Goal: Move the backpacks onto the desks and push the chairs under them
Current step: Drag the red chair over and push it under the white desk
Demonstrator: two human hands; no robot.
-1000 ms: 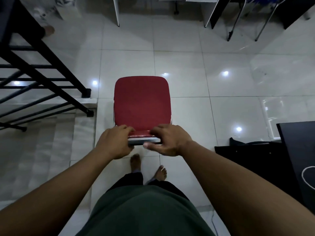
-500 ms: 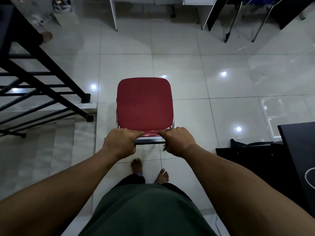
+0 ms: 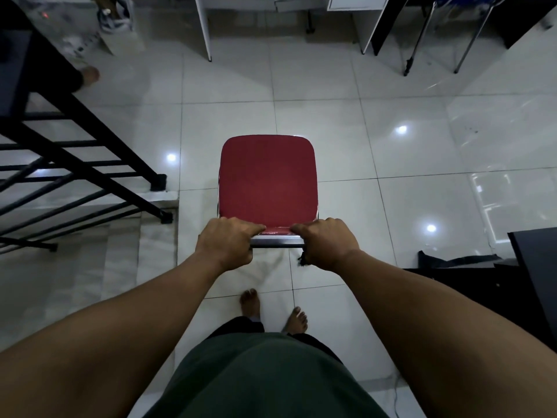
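The white tiled floor [image 3: 346, 95] fills most of the view and carries everything else, with bright ceiling lights mirrored in its glossy surface. The red chair [image 3: 268, 179] stands in the middle of it and serves as the landmark here.

Left of the chair, a black stair railing [image 3: 75, 164] slopes down over pale steps, its foot posts just beside the chair's left edge. Beyond the chair, well apart from it at the top of the view, stand the white legs and panels of a desk [image 3: 205, 28], with thin metal legs farther to the right. Right of the chair and nearer the person, a black desk [image 3: 536, 267] shows only its corner, with a dark flat mass lying on the floor beside it; what that mass is cannot be told. Far beyond the chair to the left, a light-coloured bag [image 3: 116, 13] sits on the floor; what it holds cannot be made out. A bare foot of another person [image 3: 90, 75] shows near it.

The person stands directly behind the chair, barefoot, in a dark green shirt. The left hand [image 3: 224, 244] curls around the left end of the chair's backrest top, fingers wrapped over the metal bar. The right hand [image 3: 327, 241] grips the right end of the same bar in the same way. The two hands are apart, a short stretch of bar and red padding showing between them.

No writing or labels can be read anywhere.
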